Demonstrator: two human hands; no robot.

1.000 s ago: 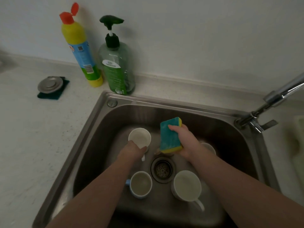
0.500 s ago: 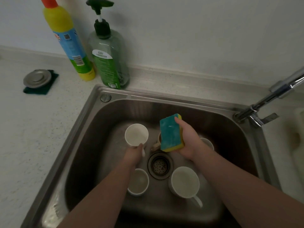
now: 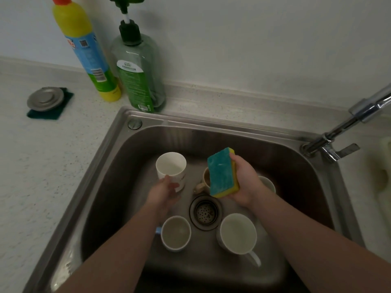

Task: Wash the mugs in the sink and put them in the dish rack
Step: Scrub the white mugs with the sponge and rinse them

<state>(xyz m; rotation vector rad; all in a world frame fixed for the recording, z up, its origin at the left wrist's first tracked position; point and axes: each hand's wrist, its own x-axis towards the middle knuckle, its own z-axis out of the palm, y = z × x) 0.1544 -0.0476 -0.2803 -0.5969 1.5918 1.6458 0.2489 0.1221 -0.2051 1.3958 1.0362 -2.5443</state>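
My left hand (image 3: pixel 164 192) grips a white mug (image 3: pixel 171 169) and holds it lifted and tilted above the floor of the steel sink (image 3: pixel 135 144). My right hand (image 3: pixel 246 182) holds a teal and yellow sponge (image 3: pixel 222 173) upright beside that mug. On the sink floor stand a blue-handled mug (image 3: pixel 176 233), a large white mug (image 3: pixel 238 234), a brown-stained mug (image 3: pixel 204 180) partly behind the sponge, and another mug (image 3: pixel 268 183) mostly hidden behind my right hand.
The drain strainer (image 3: pixel 205 212) lies at the sink's middle. A tap (image 3: pixel 347 123) reaches in from the right. A yellow cleaner bottle (image 3: pixel 88 51) and a green soap pump bottle (image 3: pixel 137 70) stand at the back. A sink plug (image 3: pixel 45 99) rests on a dark pad at left.
My left hand has raised the white mug off the sink floor and tipped it. My right hand with the sponge has risen slightly. The camera has moved closer.
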